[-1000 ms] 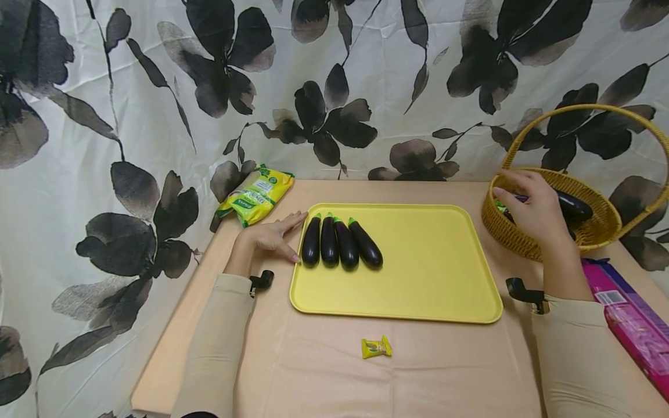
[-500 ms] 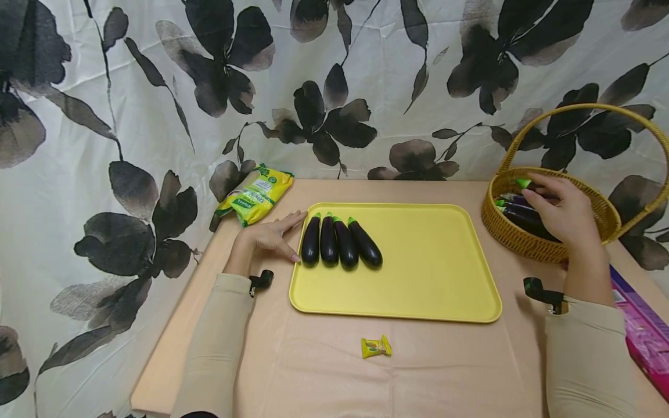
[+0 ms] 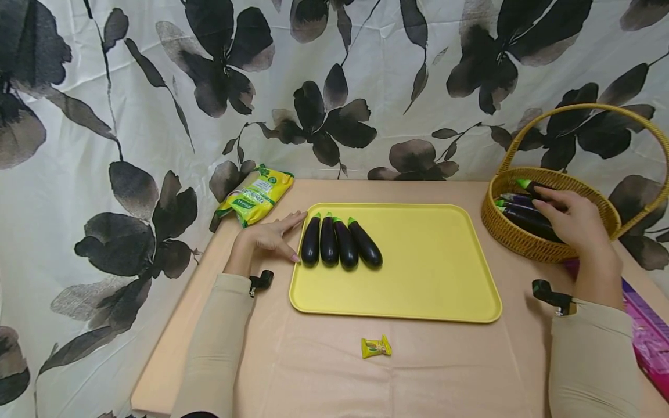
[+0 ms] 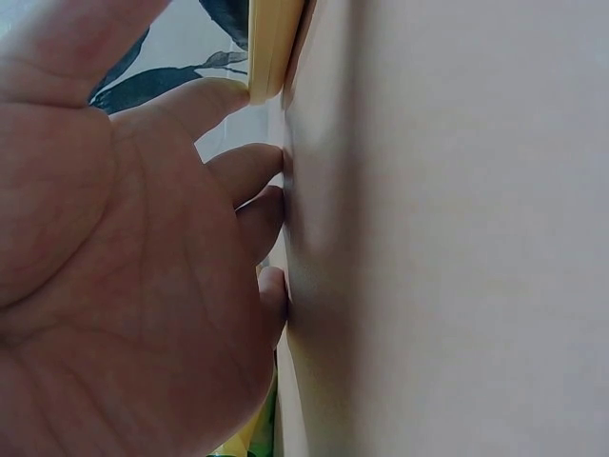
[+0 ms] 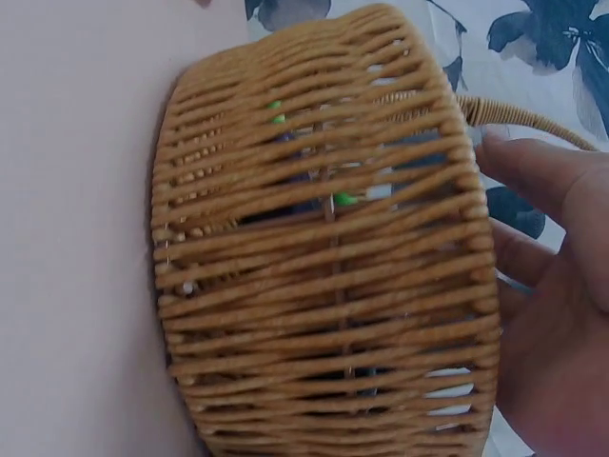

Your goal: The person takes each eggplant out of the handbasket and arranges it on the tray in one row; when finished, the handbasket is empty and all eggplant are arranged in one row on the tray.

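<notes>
In the head view my left hand [image 3: 268, 239] rests at the left edge of a yellow tray [image 3: 434, 267], fingers extended, thumb at the rim. Several dark purple eggplants [image 3: 347, 247] lie side by side on the tray's left half, green stems pointing away. Over at the right, my right hand [image 3: 580, 226] reaches into a wicker basket [image 3: 502, 239] and holds an eggplant [image 3: 538, 189], its green end showing past the fingers. More eggplants [image 3: 522, 217] lie below it in the basket. From the right wrist, the woven wall [image 5: 333, 276] hides most of the contents.
A yellow-green packet [image 3: 261, 194] lies at the table's back left corner. In front of the tray is a small yellow wrapped piece [image 3: 376, 347]. A pink and purple package [image 3: 650, 337] lies at the right, partly behind the right sleeve. The basket's tall handle [image 3: 585, 107] arches above it.
My right hand has shifted right within the basket, and an eggplant's green end now shows ahead of its fingers. The left hand, tray and the eggplants on it stay put.
</notes>
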`<state>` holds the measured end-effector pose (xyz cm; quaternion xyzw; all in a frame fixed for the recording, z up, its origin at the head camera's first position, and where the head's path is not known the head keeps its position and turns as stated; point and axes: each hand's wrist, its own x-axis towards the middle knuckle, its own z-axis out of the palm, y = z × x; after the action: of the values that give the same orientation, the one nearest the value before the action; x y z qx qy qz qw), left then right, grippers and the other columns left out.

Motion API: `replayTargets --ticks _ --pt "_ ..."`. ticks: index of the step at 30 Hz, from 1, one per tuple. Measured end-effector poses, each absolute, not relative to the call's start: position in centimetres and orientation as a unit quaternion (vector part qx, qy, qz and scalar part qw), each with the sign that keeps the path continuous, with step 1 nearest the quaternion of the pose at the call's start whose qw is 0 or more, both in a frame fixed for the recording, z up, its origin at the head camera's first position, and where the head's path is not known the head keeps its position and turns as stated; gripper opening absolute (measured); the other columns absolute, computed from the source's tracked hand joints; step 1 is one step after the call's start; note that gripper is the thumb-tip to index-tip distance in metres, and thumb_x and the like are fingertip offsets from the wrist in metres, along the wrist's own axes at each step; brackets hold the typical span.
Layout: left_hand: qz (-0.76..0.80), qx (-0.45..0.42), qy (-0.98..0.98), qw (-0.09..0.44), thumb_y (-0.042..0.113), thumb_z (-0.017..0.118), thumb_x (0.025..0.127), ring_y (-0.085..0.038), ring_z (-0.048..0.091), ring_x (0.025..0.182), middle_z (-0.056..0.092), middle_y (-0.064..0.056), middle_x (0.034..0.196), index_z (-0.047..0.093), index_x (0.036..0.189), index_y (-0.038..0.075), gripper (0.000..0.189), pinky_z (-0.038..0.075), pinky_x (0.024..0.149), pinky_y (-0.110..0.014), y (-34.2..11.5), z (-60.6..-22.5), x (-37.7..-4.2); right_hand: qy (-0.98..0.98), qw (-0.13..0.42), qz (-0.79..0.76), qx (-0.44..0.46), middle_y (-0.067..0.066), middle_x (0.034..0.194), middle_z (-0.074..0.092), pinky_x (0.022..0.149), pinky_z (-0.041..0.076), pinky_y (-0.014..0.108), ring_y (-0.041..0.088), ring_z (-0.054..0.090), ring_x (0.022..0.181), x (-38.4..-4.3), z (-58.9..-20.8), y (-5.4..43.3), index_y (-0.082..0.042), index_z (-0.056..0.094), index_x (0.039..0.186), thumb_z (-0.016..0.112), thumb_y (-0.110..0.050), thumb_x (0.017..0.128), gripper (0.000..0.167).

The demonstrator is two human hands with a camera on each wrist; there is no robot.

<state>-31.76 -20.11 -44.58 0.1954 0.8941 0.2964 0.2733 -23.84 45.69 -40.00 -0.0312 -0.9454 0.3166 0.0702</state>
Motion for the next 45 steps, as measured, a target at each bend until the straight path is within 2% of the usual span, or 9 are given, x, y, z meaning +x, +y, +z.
replayTargets --ticks 8,18,29,40,45 --pt "0.296 0.189 0.894 0.280 0.047 0.099 0.064 -0.028 -0.013 0.163 -0.005 0.005 0.177 0.011 0.167 0.040 0.136 -0.006 0.129 -0.061 -20.2 -44.6 -31.9 -0.952 0.017 0.301 -0.046 0.039 0.164 0.020 0.110 0.018 0.085 0.066 0.014 0.148 -23.7 -40.4 46.9 -0.019 0.021 0.166 0.031 -0.057 0.110 0.069" --pt "0.299 0.190 0.893 0.279 0.047 0.099 0.063 -0.028 -0.012 0.163 -0.005 0.004 0.177 0.012 0.168 0.040 0.136 -0.006 0.129 -0.061 -20.2 -44.8 -31.9 -0.961 -0.040 0.268 -0.044 0.044 0.160 0.019 0.108 0.019 0.086 0.069 0.015 0.144 -23.7 -40.8 47.5 -0.013 0.021 0.165 0.029 -0.060 0.109 0.074" --pt "0.270 0.195 0.905 0.264 0.051 0.097 0.065 -0.033 -0.011 0.163 -0.004 0.003 0.177 0.009 0.168 0.038 0.136 -0.004 0.129 -0.063 -20.0 -44.6 -31.7 -0.965 -0.074 0.248 -0.027 0.045 0.158 0.022 0.108 0.016 0.086 0.071 0.015 0.142 -24.3 -40.7 47.3 -0.006 0.032 0.161 0.032 -0.058 0.109 0.074" --pt "0.272 0.183 0.905 0.272 0.054 0.098 0.061 -0.032 -0.012 0.163 -0.005 0.005 0.177 0.008 0.167 0.042 0.139 -0.005 0.129 -0.062 -19.9 -44.6 -31.9 -0.966 -0.103 0.235 -0.022 0.044 0.155 0.032 0.108 0.021 0.084 0.068 0.022 0.142 -25.2 -40.9 47.0 -0.003 0.042 0.156 0.035 -0.045 0.113 0.061" --pt "0.272 0.183 0.905 0.271 0.056 0.098 0.060 -0.030 -0.011 0.163 -0.005 0.006 0.177 0.009 0.167 0.042 0.140 -0.004 0.129 -0.061 -20.0 -44.7 -32.0 -0.963 -0.122 0.241 -0.016 0.044 0.155 0.031 0.110 0.020 0.083 0.068 0.020 0.142 -25.8 -40.9 47.2 0.001 0.045 0.153 0.037 -0.039 0.113 0.058"
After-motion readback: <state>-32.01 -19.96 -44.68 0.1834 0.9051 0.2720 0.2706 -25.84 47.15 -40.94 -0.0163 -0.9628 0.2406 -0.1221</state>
